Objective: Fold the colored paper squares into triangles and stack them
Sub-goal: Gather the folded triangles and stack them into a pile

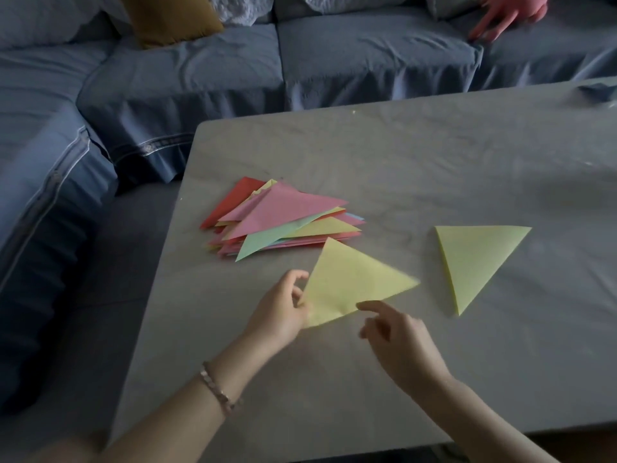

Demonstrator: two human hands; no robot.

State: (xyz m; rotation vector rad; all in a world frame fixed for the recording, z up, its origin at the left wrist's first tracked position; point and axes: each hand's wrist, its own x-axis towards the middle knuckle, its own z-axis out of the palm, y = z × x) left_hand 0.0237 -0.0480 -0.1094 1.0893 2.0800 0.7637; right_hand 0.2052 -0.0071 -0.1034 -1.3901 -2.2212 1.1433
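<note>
Nearest, low at 7 o'clock: left hand (283,305), bracelet (217,385) on the wrist. Pinches the 9 o'clock corner of a folded yellow triangle (354,285) between thumb and fingers. Hard to tell, through the blur, whether flat on the table (434,155) or tilted just off it. At 5 o'clock of that sheet: right hand (394,332), fingers loosely curled, grasping nothing, forefinger stretched toward the lower edge. Contact not discernible.

Likely trouble, judged from this layout:
- Could shove the pile (283,222) toward 10 o'clock if slid onto it rather than lowered. Already fanned and uneven, so prone to spreading further.
- Could spring open at the crease if let go with only one corner pinched.
- Could catch the pile's near edge with the top point, now just beside it, and lift loose flaps.
- Could overlook the second yellow triangle (477,259), flat at 3 o'clock and well apart.

Count:
- Two loose yellow triangles: one held, one lying free.
- One pile at 11 o'clock of the held sheet. Too overlapped for a sheet count. Shows pink, red, yellow, green and blue.
- No unfolded squares in sight.
- Three hands: two working, plus a third hand (507,15) at 1 o'clock on the sofa (367,55).
- One mustard cushion (170,18) at 11 o'clock.
</note>
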